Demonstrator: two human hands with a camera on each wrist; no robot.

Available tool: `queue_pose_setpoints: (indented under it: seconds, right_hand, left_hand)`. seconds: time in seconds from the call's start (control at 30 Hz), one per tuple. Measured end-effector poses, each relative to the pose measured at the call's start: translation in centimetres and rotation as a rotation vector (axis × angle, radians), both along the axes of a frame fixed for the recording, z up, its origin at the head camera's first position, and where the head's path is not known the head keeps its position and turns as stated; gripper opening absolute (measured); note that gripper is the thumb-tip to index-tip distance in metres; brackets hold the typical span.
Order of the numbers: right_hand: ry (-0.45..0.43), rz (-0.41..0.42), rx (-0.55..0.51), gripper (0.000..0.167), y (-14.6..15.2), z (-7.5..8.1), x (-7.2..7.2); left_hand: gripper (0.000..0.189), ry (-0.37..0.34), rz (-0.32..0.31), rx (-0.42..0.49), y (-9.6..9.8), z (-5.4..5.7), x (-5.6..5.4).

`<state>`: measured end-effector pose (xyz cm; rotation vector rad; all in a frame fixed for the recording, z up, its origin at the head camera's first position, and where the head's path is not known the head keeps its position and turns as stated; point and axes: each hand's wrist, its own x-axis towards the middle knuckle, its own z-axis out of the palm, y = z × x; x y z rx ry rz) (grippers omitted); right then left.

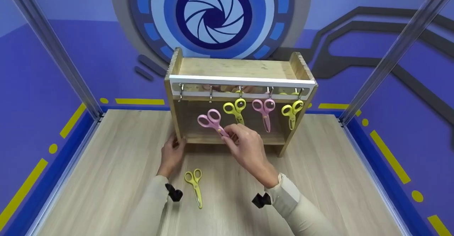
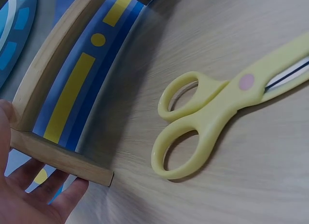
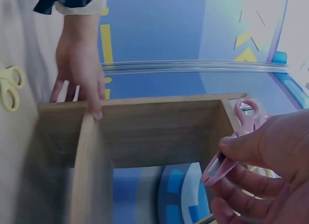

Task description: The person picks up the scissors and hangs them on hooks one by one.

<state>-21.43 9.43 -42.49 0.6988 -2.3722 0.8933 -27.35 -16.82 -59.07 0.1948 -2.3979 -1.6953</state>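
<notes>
My right hand pinches pink scissors by the blade end, handles pointing up and left, in front of the wooden rack. In the right wrist view the thumb lies over the blades of the scissors. My left hand grips the rack's lower left side, thumb at the shelf's front edge and fingers around the outer side. Yellow scissors lie on the table near my left forearm, handles toward the rack; they appear large in the left wrist view.
A hook rail runs along the rack's upper front. Yellow scissors, pink scissors and more yellow scissors hang on its right hooks. Two left hooks hold nothing. Printed blue panels and metal posts enclose the table.
</notes>
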Motion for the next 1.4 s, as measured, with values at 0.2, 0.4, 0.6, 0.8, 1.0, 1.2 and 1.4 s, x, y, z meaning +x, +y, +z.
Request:
queue_pose_setpoints:
  seconds: [0.2,0.4,0.6,0.8,1.0,1.2,1.4]
  right_hand:
    - [-0.051,-0.002,-0.046,0.011,-0.8,0.6,-0.3]
    - [-0.073,-0.010,-0.083,0.012,-1.4,0.8,-1.0]
    - [-0.093,-0.023,-0.083,0.012,-1.9,0.6,-1.5]
    - [-0.115,-0.036,-0.084,0.013,-2.2,0.3,-1.7]
    - [-0.108,-0.039,-0.086,0.013,-2.4,0.1,-1.8]
    - [-0.149,-0.041,-0.095,0.013,-2.7,-0.4,-2.1]
    - [-0.181,-0.052,-0.108,0.011,-3.3,-1.2,-2.6]
  left_hand:
    - [0.058,0.003,-0.006,-0.003,-0.1,-0.1,-0.1]
    - [0.056,0.024,-0.016,0.008,-0.2,0.0,0.0]
    - [0.056,0.032,-0.015,0.003,-0.3,-0.1,-0.1]
    - [0.053,0.014,-0.007,-0.003,-0.2,-0.1,0.1]
    - [0.053,-0.016,-0.009,0.007,-0.2,0.1,0.2]
    - [0.053,-0.008,-0.004,0.012,-0.2,0.0,0.1]
    - [0.053,0.001,-0.004,0.014,-0.2,0.0,0.1]
